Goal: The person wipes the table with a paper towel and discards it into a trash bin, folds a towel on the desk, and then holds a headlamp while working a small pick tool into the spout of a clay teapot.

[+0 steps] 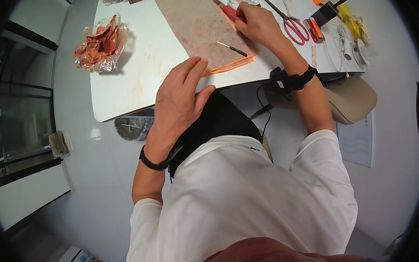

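My right hand (259, 24) is at the far right part of a grey-beige cloth (198, 23) with orange edging, its thumb and fingers closed around a red stick-like tool (227, 9) with a dark end. What kind of tool it is I cannot make out. On the cloth below that hand lies a thin metal tool with a black handle (233, 48). My left hand (180, 92) hovers by the table's front edge, near the cloth's lower left corner. Its fingers are stretched out and hold nothing.
Reddish-brown clay-like material (101, 44) sits in crumpled clear plastic on the left of the white table (134, 82). Red-handled scissors (295, 28), a red-orange box (315, 30), a black block-shaped device (324, 12) and a white cable lie at the right. A beige seat (351, 98) stands under the right edge.
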The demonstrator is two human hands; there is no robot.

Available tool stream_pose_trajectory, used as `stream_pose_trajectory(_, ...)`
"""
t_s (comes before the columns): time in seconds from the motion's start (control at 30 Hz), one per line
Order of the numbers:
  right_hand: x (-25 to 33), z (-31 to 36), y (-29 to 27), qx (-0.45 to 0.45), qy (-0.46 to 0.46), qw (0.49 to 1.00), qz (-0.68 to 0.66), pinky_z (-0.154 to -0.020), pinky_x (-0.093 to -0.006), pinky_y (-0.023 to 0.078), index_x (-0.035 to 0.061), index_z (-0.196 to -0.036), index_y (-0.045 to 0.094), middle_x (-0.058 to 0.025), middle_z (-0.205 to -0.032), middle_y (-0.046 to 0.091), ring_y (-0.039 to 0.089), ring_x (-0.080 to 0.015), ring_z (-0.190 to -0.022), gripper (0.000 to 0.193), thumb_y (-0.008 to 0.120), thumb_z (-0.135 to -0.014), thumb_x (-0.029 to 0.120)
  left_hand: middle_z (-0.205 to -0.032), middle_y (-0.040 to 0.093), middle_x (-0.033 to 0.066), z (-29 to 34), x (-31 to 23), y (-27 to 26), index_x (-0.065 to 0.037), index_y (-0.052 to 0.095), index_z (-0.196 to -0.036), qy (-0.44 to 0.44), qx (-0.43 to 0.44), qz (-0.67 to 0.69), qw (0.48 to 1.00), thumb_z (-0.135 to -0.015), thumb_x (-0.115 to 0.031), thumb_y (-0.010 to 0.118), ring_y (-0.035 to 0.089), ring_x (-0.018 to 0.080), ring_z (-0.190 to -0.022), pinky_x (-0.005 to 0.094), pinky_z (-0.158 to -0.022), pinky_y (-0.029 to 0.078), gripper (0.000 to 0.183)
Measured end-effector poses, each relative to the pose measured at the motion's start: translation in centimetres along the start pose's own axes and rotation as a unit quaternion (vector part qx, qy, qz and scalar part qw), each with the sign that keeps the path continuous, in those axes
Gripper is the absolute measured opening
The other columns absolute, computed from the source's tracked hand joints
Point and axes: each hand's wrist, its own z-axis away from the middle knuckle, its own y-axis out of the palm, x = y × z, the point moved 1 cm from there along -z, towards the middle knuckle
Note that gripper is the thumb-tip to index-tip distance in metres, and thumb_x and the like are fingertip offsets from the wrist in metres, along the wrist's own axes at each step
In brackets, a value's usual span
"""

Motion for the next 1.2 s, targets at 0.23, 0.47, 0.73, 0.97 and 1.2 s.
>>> stream_pose_trajectory(0.23,-4.0,-0.4,0.9,-0.032,-0.01,0.998,0.051,-0.074,-0.0432,0.056,0.0043,-0.102,0.068,-0.0183,-0.088,0.072,0.07,-0.0359,-0.082,0.024,0.069,-0.088,0.024,-0.118,0.067,0.0101,-1.0,1.3,3.0,-0.005,0.065,-0.12,0.02,0.032,-0.069,0.997,-0.08,-0.009,0.079,0.065,0.0299,-0.105,0.039,-0.092,0.052,0.043)
stream_pose_trajectory(0.47,-0.8,0.6,-1.0,-0.026,0.02,0.999,0.034,-0.073,-0.0498,0.055,-0.0014,-0.092,0.069,-0.0248,-0.079,0.069,0.069,-0.0422,-0.077,0.029,0.063,-0.096,0.027,-0.11,0.069,0.0067,-1.1,3.0,4.2,-0.007,0.068,-0.112,0.03,0.006,-0.107,0.994,-0.081,-0.006,0.076,0.066,0.026,-0.102,0.0375,-0.089,0.052,0.031)
stream_pose_trajectory(0.73,4.5,3.9,0.4,0.067,-0.073,0.991,-0.084,-0.071,-0.0429,0.054,0.0045,-0.09,0.072,-0.0146,-0.091,0.07,0.068,-0.0342,-0.079,0.02,0.074,-0.086,0.024,-0.099,0.067,0.0033,-1.8,3.6,5.1,-0.009,0.069,-0.106,0.034,-0.009,-0.143,0.989,-0.083,-0.007,0.072,0.064,0.0226,-0.089,0.0356,-0.079,0.05,0.023)
stream_pose_trajectory(0.97,2.6,4.8,0.3,0.015,-0.025,0.996,-0.085,-0.068,-0.0426,0.054,0.0053,-0.086,0.07,-0.0128,-0.086,0.069,0.068,-0.0339,-0.076,0.016,0.071,-0.086,0.022,-0.093,0.066,0.0012,-1.3,4.1,5.3,-0.011,0.07,-0.096,0.027,-0.008,-0.191,0.981,-0.08,-0.007,0.071,0.063,0.0201,-0.08,0.0329,-0.068,0.05,0.016)
stream_pose_trajectory(1.2,-1.4,7.3,0.8,-0.05,0.043,0.993,0.099,-0.065,-0.045,0.055,0.006,-0.089,0.072,-0.0143,-0.086,0.069,0.069,-0.0346,-0.073,0.018,0.071,-0.089,0.024,-0.088,0.066,0.0013,-1.4,3.8,5.6,-0.01,0.07,-0.092,0.01,-0.036,-0.18,0.983,-0.08,-0.007,0.073,0.063,0.0199,-0.075,0.0327,-0.064,0.05,0.013)
